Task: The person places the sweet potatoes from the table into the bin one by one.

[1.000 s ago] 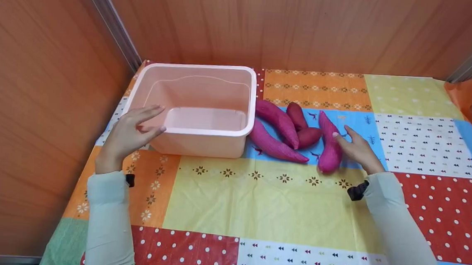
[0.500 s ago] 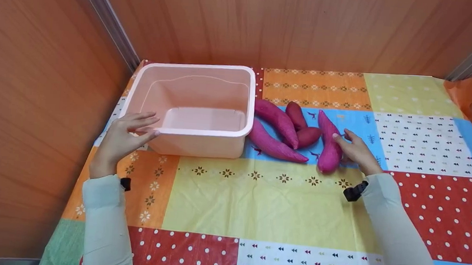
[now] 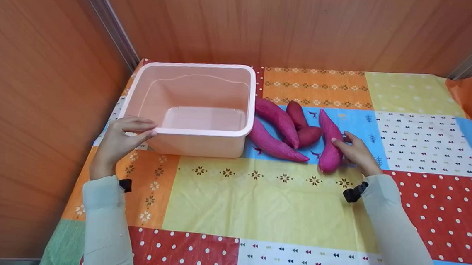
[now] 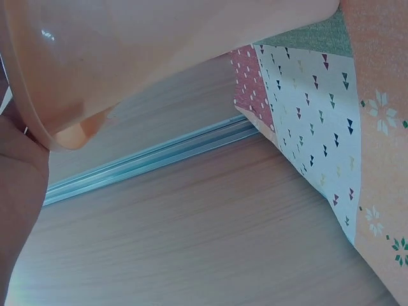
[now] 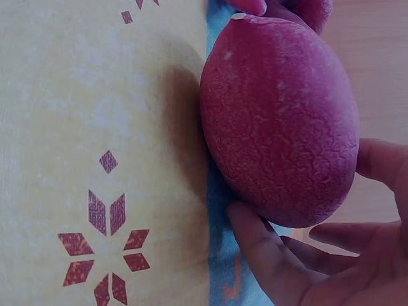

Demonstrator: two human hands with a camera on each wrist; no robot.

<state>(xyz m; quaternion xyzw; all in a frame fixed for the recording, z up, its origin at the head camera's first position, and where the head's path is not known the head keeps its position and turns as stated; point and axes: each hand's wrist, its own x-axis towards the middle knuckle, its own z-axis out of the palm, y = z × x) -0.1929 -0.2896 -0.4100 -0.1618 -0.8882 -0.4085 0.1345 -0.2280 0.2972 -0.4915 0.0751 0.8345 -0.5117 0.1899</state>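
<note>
Fingers (image 3: 337,143) of my right hand (image 3: 355,153) curl round the near sweet potato (image 3: 330,142), thumb on its left flank, other fingers on the right side; it lies on the cloth (image 3: 269,197), not lifted.

Head view: left hand (image 3: 121,139) has thumb under and fingers over the near-left rim of the pink tub (image 3: 202,132), a light pinch. Four other sweet potatoes (image 3: 279,131) lie left of my right fingertips, btwn them and the tub. Judgement: close grip at the thick mid-section, lift straight up so the neighbours aren't knocked; keep tub pinned w/ left.

Left wrist view: only tub (image 4: 95,57) underside and rim, wall panel, cloth edge. Fingers not visible here.

Right wrist view: fingers (image 5: 268,255) cup potato (image 5: 280,115) from below-right. Far end cut off; can't tell how firm the contact is.
</note>
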